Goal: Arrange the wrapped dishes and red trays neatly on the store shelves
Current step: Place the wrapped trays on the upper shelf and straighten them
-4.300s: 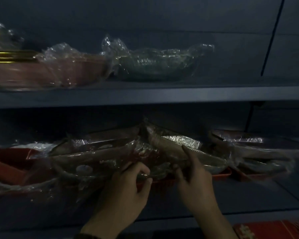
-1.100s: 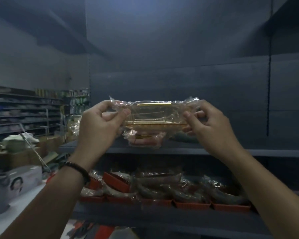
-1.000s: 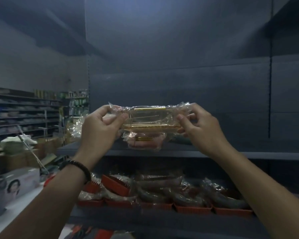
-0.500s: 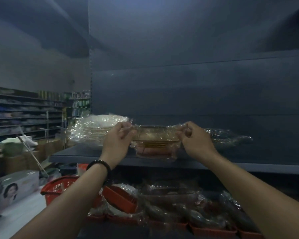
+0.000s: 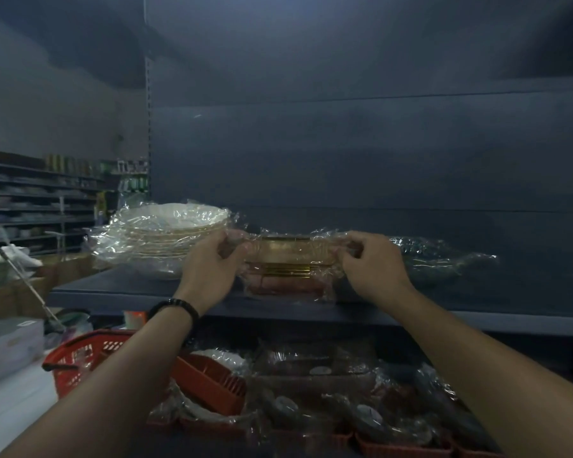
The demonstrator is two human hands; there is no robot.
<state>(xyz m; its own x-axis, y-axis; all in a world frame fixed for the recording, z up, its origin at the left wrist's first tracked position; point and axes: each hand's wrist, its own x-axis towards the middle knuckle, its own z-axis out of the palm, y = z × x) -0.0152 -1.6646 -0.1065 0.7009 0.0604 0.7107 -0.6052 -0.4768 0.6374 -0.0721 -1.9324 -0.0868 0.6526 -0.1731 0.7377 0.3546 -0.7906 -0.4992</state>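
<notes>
Head view: the wrapped gold-rimmed dish (image 5: 286, 269) sits centrally on the upper shelf (image 5: 119, 292), its wrap touching the board. The left hand (image 5: 209, 266) pinches the wrap at the dish's 9 o'clock end and the right hand (image 5: 371, 262) pinches the 3 o'clock end. A wrapped stack of white plates (image 5: 166, 233) stands just beside at 9 o'clock. Red trays (image 5: 212, 381) lie at 6 o'clock, on the shelf below.

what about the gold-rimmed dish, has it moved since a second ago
Yes: the gold-rimmed dish came down onto the upper shelf.
</notes>
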